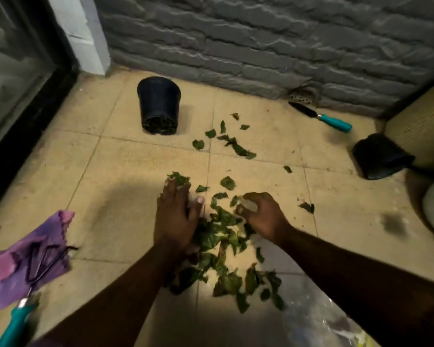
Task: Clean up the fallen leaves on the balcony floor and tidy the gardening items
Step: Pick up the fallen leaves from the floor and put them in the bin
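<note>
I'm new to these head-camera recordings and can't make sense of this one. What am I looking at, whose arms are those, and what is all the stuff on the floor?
There is no machine here. The single picture comes from a camera worn on a person's head, looking down at their own bare arms. The left hand and right hand are gathering a pile of green leaves on the tiled balcony floor; the right hand's fingers curl round some leaves, while the left hand presses against the pile. More loose leaves lie further away. Behind them a black plant pot lies tipped on its side, and a teal-handled trowel lies near the brick wall. At lower left, a small hand rake rests on a purple cloth.
</note>
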Motion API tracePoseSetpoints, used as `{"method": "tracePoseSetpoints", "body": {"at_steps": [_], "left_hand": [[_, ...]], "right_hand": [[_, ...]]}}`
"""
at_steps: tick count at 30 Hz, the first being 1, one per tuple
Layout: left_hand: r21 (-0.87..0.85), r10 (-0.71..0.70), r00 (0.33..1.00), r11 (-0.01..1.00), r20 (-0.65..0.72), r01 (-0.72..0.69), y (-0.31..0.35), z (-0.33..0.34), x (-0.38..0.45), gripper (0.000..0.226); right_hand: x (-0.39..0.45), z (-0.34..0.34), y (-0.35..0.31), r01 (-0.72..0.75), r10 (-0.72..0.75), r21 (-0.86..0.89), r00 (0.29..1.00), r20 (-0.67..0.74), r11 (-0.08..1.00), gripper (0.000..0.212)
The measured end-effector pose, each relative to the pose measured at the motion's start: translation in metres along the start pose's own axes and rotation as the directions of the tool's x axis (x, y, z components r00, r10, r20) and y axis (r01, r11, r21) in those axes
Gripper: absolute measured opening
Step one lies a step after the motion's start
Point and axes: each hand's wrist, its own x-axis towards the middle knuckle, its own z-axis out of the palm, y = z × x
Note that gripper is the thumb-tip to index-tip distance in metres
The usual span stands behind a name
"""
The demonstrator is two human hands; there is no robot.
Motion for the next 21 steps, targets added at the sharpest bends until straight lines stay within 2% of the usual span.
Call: {"method": "tracePoseSetpoints", "body": {"at_steps": [2, 3, 5, 7, 9, 12, 13, 15, 17, 19, 21], "left_hand": [[0.07, -0.022, 1.0, 0.997, -0.021, 0.023, -0.011, -0.002, 0.035, 0.054], [0.1, -0.05, 0.999, 0.994, 0.01, 0.049, -0.018, -0.003, 0.055, 0.056], [0.129, -0.086, 0.991, 0.989, 0.105, 0.073, -0.03, -0.002, 0.092, 0.066], [0.149, -0.085, 0.987, 0.987, 0.139, 0.064, -0.037, 0.004, 0.111, 0.076], [0.182, -0.054, 0.994, 0.983, 0.097, 0.036, -0.04, 0.012, 0.113, 0.084], [0.171, -0.021, 1.0, 0.985, 0.013, 0.018, -0.039, 0.015, 0.108, 0.082], [0.174, -0.012, 1.0, 0.985, -0.01, 0.014, -0.038, 0.014, 0.108, 0.08], [0.222, 0.001, 1.0, 0.975, -0.027, 0.005, -0.036, 0.013, 0.11, 0.078], [0.262, 0.004, 1.0, 0.965, -0.016, 0.001, -0.035, 0.014, 0.11, 0.078], [0.292, 0.009, 1.0, 0.956, -0.01, -0.006, -0.035, 0.016, 0.109, 0.079], [0.311, 0.01, 1.0, 0.95, 0.003, -0.011, -0.035, 0.015, 0.11, 0.08]], "right_hand": [[0.032, -0.017, -0.008, 0.017, -0.022, -0.048, 0.995, -0.094, 0.999, 0.046], [0.049, -0.026, -0.011, 0.012, -0.019, -0.066, 0.994, -0.108, 0.998, 0.046], [0.085, -0.038, -0.021, -0.009, 0.001, -0.08, 0.996, -0.091, 0.997, 0.044], [0.122, -0.043, -0.035, 0.024, -0.028, -0.107, 0.999, -0.041, 0.994, 0.041], [0.156, -0.045, -0.053, 0.041, -0.044, -0.119, 0.999, -0.025, 0.992, 0.04], [0.184, -0.041, -0.072, -0.049, 0.042, -0.171, 0.998, -0.043, 0.984, 0.054], [0.184, -0.035, -0.077, -0.075, 0.072, -0.185, 0.997, -0.023, 0.98, 0.052], [0.182, -0.016, -0.084, -0.05, 0.051, -0.107, 0.999, 0.001, 0.993, 0.033], [0.181, -0.009, -0.092, 0.005, -0.006, -0.018, 0.998, -0.069, 1.0, 0.019], [0.198, -0.021, -0.095, 0.009, -0.021, -0.063, 0.979, -0.202, 0.998, 0.022], [0.222, -0.044, -0.092, -0.037, 0.006, -0.106, 0.96, -0.279, 0.994, 0.03]]}}
